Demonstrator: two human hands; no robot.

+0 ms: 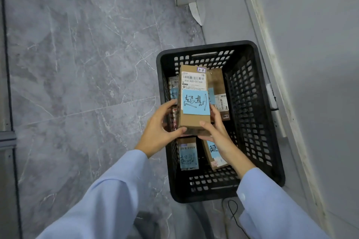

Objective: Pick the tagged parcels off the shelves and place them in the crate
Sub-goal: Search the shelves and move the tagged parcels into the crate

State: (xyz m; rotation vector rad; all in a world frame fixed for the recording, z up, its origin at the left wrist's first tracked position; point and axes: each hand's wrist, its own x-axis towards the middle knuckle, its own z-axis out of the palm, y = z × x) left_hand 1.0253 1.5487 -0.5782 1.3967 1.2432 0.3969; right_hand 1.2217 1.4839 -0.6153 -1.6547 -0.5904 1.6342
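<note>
Gripping the near end of a brown cardboard parcel with a blue paper tag, left hand and right hand hold it above the black perforated plastic crate; stiff, probably light, best held by its edges.

Crate on floor, just beside wall on its right. Held parcel over crate's middle, left hand at its left side, right hand at its right. Below it, in crate: near-left parcel, near-right parcel, far-left parcel, far-right parcel.
</note>
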